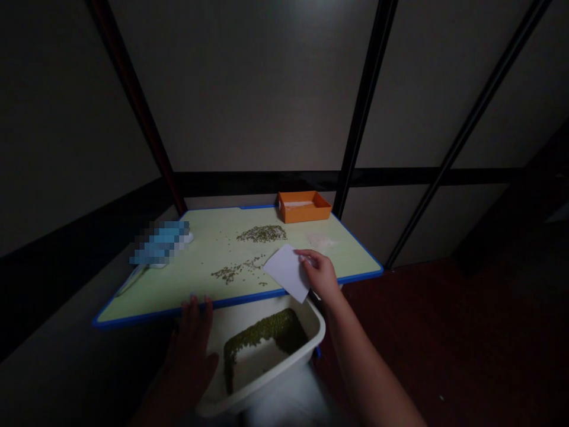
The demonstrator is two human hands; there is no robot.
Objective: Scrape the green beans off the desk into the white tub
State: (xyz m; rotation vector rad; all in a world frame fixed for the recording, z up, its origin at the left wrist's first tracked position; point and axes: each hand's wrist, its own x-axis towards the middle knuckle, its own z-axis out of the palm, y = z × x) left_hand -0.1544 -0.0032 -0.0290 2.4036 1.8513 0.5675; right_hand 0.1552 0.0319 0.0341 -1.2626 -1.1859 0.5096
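Note:
My right hand [320, 274] pinches a white paper card [288, 273], tilted over the table's front edge. Its lower corner hangs above a cream plastic tub [316, 332] partly filled with green mung beans [271, 329]. My left hand [191, 338] is at the tub's left side, fingers stretched up to the table's blue edge, thumb out over the tub. The hand hides the tub's left rim, so I cannot tell how firmly it touches it. On the pale green table [204, 237] lie a pile of mung beans [267, 234] and a looser scatter of beans [231, 273] left of the card.
An orange open box [304, 207] with something pale inside stands at the table's back right. A pale powdery patch [320, 240] lies in front of it. A blurred-out blue object [162, 242] sits at the left. Panelled wall [258, 89] rises behind; dark red floor [409, 338] is right.

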